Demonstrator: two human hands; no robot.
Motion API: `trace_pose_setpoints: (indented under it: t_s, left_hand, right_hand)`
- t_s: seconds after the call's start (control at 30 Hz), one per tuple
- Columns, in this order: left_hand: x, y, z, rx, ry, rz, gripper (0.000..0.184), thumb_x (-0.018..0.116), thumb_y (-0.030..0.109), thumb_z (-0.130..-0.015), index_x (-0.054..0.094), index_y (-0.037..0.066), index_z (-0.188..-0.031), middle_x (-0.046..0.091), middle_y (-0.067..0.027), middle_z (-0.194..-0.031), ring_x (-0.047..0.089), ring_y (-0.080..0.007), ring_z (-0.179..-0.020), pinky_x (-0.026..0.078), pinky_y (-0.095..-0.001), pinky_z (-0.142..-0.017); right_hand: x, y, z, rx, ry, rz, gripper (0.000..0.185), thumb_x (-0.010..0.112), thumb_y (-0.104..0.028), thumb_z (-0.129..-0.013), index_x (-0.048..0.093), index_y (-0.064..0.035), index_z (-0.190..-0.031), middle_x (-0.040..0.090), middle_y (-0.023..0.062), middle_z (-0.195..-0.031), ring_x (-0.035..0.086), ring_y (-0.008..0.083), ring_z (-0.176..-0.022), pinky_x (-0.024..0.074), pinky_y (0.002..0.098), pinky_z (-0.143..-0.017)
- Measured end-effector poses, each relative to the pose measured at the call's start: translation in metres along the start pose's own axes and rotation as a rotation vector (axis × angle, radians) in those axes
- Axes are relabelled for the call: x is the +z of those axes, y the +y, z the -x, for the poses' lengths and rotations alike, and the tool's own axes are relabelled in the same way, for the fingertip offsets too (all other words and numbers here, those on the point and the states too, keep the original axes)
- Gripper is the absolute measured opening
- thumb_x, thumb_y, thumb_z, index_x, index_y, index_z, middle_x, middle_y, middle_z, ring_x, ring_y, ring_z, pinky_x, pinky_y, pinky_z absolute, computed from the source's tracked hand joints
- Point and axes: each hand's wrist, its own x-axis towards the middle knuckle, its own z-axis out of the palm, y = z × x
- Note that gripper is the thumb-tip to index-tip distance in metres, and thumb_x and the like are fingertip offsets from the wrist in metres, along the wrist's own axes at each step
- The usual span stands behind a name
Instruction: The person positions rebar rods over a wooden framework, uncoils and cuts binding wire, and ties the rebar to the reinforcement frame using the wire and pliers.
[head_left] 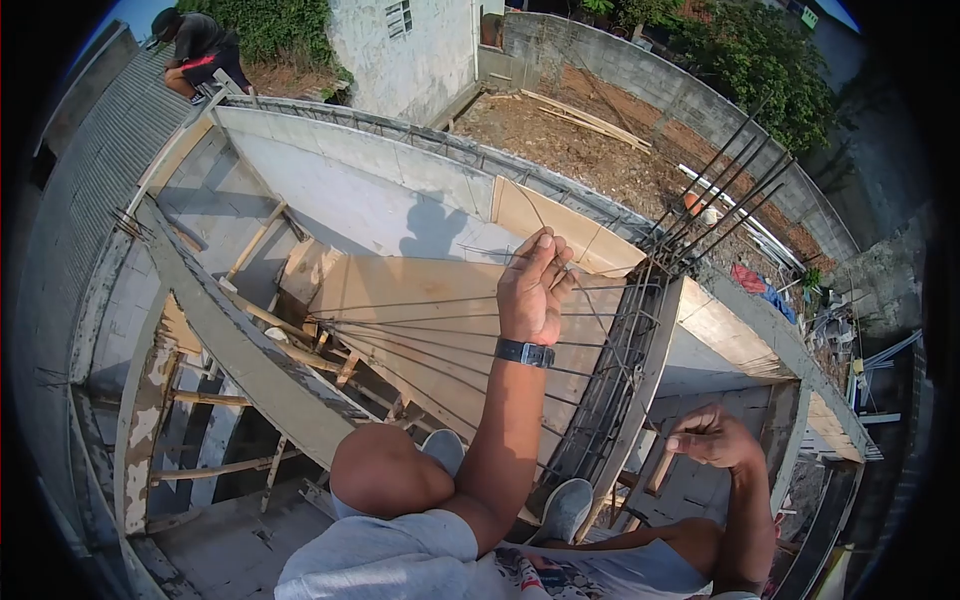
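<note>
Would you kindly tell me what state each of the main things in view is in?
Left hand: raised, fingers pinched on thin wire
Thin wire: bent, held
Right hand: closed, apparently gripping a wooden handle
Watch: fastened around the left wrist
Long steel bars: fanned out across the plywood panel
Plywood panel: partly shaded
Corner bars: sticking up, ends free
Planks: lying on the ground
</note>
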Motion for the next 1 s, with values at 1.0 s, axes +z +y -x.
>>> trace_pose_setpoints:
  t_s: [1.0]
  left_hand:
    - [-0.001, -0.011, -0.006, 0.353, 0.152, -0.038, 0.042, 0.07, 0.025, -0.093, 0.052, 0.002, -0.124, 0.058, -0.0039, -0.106, 0.061, -0.0172, -0.091, 0.055, -0.0332, -0.081]
  right_hand:
    - [-0.014, 0.006, -0.018, 0.075, 0.683, -0.31, 0.03, 0.054, -0.029, -0.1, 0.06, -0.0046, -0.084, 0.045, -0.001, -0.053, 0.037, 0.0081, -0.044, 0.0315, 0.0265, -0.046]
